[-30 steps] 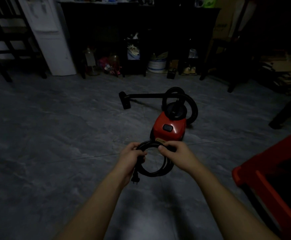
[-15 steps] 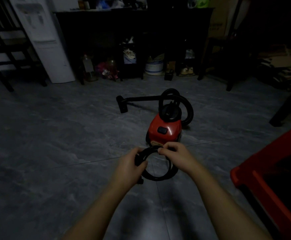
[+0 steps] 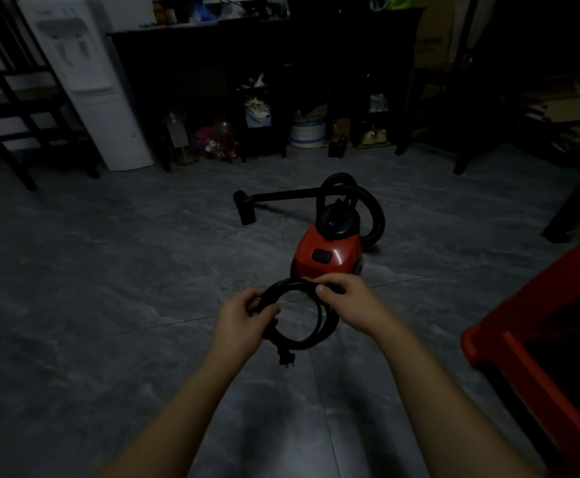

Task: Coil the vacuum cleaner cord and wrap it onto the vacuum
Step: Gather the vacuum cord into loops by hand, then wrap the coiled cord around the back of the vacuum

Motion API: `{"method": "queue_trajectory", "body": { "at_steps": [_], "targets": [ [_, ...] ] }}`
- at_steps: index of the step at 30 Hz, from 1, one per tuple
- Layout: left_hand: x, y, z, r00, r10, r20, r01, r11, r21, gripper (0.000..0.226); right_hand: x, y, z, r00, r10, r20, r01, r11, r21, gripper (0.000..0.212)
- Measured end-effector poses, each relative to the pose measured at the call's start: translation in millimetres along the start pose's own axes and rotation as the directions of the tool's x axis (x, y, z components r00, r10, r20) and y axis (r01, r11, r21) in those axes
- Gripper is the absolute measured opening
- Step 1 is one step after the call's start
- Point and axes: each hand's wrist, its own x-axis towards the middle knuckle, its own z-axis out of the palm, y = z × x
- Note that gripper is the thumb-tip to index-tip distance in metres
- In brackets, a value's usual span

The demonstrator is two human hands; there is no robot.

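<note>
A small red vacuum cleaner [image 3: 328, 255] with a black top sits on the grey tiled floor; its black hose [image 3: 374, 212] loops behind it and the tube ends in a nozzle [image 3: 244, 211] to the left. In front of the vacuum I hold the black cord [image 3: 319, 334], wound into a round coil. My left hand [image 3: 243, 317] grips the coil's left side. My right hand [image 3: 347, 298] pinches its top right. The plug [image 3: 285, 358] hangs below the coil.
A red plastic crate [image 3: 536, 343] stands close at the right. A dark shelf unit [image 3: 264, 81] with clutter beneath it lines the back. A white water dispenser [image 3: 88, 84] and a dark chair [image 3: 23, 108] stand back left, with cardboard stacked back right.
The view has tilted so the vacuum sits lower and closer. The coil has opened into a wider ring, and the plug now dangles below my left hand.
</note>
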Motion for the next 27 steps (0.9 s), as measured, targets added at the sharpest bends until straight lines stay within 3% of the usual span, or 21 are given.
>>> {"method": "queue_trajectory", "body": {
  "at_steps": [6, 10, 15, 20, 24, 27],
  "targets": [
    [1, -2, 6, 1.000, -0.013, 0.002, 0.013, 1.000, -0.020, 0.017, 0, 1, -1, 0.998, 0.054, 0.032, -0.057, 0.994, 0.091, 0.018],
    [4, -5, 16, 1.000, 0.023, -0.017, -0.021, 0.996, 0.088, 0.018, 5, 5, -1, 0.998, 0.046, -0.045, -0.042, 0.996, 0.078, 0.012],
    [21, 17, 18, 0.996, 0.084, -0.033, -0.061, 0.893, 0.445, 0.010, 16, -15, 10, 0.984, 0.033, -0.174, -0.011, 0.992, 0.125, 0.015],
    [55, 58, -2, 0.992, 0.108, 0.071, -0.128, 0.749, 0.650, 0.010, 24, -22, 24, 0.964, 0.081, -0.252, -0.012, 0.965, 0.262, 0.018],
    [79, 50, -20, 0.982, 0.124, 0.141, -0.186, 0.732, 0.655, 0.009, 38, -22, 36, 0.967, 0.132, -0.217, -0.033, 0.911, 0.411, 0.016],
    [101, 40, -39, 0.966, 0.117, 0.229, -0.241, 0.727, 0.643, 0.010, 49, -17, 40, 0.977, 0.202, -0.063, -0.148, 0.866, 0.477, 0.019]
  ]
}}
